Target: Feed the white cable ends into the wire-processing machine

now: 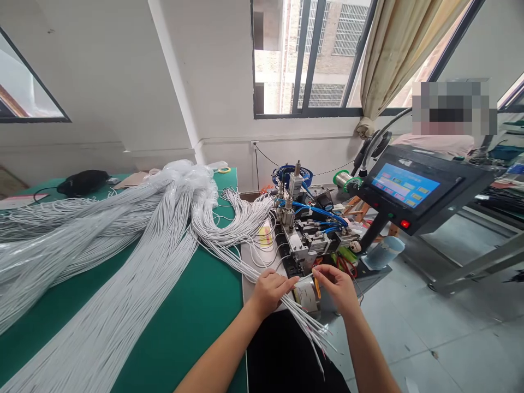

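My left hand [270, 292] is closed at the front of a bench machine [301, 243], its thumb and fingers pinching a white cable. From its other side my right hand [336, 284] pinches the same cable near its end, close to the machine's front. A loose bundle of white cables [305, 319] runs under my left hand and fans out over my lap, with cut ends hanging down. Just below the fingers sits a round metal part with a label [307, 295]. Exact cable tips between my fingers are too small to make out.
Long bundles of white cable [155, 262], partly wrapped in clear plastic, cover much of the green table [196, 327] on the left. A control box with a lit touchscreen [405, 183] stands right of the machine. Behind it are a solder wire spool [344, 179] and another person.
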Motion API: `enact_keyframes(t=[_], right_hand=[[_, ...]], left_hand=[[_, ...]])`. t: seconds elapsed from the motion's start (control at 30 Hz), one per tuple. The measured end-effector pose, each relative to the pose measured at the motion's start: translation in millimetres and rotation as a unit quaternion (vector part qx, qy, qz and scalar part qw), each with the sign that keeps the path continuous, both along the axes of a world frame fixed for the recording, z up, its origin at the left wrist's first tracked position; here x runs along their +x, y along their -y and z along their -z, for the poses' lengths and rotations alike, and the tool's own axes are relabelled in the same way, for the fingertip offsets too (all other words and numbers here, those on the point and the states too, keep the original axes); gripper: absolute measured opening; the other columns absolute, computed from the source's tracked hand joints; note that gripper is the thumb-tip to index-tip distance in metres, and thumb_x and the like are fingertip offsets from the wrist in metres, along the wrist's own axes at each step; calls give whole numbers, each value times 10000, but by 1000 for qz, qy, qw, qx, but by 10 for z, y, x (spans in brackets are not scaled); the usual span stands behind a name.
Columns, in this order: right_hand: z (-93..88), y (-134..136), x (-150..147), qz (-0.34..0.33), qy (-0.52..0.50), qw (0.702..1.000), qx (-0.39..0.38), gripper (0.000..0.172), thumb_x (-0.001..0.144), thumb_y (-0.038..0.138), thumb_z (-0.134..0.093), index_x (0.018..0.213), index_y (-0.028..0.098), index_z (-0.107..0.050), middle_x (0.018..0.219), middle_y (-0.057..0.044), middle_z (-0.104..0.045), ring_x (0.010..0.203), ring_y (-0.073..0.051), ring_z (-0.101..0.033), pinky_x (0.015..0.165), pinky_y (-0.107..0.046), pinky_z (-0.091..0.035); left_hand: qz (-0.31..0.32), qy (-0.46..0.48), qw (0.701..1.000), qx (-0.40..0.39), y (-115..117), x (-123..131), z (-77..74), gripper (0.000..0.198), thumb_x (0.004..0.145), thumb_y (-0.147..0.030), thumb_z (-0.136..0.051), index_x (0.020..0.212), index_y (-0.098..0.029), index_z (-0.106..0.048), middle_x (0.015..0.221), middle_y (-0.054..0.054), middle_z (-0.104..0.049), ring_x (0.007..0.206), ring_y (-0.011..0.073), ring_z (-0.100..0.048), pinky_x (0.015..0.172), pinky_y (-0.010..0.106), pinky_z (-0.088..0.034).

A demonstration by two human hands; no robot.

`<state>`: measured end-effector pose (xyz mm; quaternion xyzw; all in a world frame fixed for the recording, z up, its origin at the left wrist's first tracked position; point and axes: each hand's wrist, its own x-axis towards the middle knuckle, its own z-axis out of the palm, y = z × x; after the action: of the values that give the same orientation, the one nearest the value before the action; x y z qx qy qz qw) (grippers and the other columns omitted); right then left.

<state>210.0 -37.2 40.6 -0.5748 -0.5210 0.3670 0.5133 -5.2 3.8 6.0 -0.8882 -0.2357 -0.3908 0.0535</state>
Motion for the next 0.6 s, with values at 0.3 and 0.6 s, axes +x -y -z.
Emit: enact_keyframes(t=[0.3,0.6], right_hand=[[132,-11,-2,-14,-71,997,-18,370,768,490,-675,949,169,-718,761,-53,-699,578,-143,-547,469,-223,-368],[125,-28,-23,1,-73,997,-33,393,740,510,-685,884,148,-734,694,-32,-666,475,-96,-425,435,-227,-286]], left_hand=[[5,13,1000,-4,-8,13,26,198,932,-215,-473,1069,-194,-614,710,-16,-672,629,120,-586,664,304,-357],[-11,3,1000,-11,-1,16,30,222,935,-220,-442,1071,-199,-617,705,5,-667,622,135,-576,671,309,-354]])
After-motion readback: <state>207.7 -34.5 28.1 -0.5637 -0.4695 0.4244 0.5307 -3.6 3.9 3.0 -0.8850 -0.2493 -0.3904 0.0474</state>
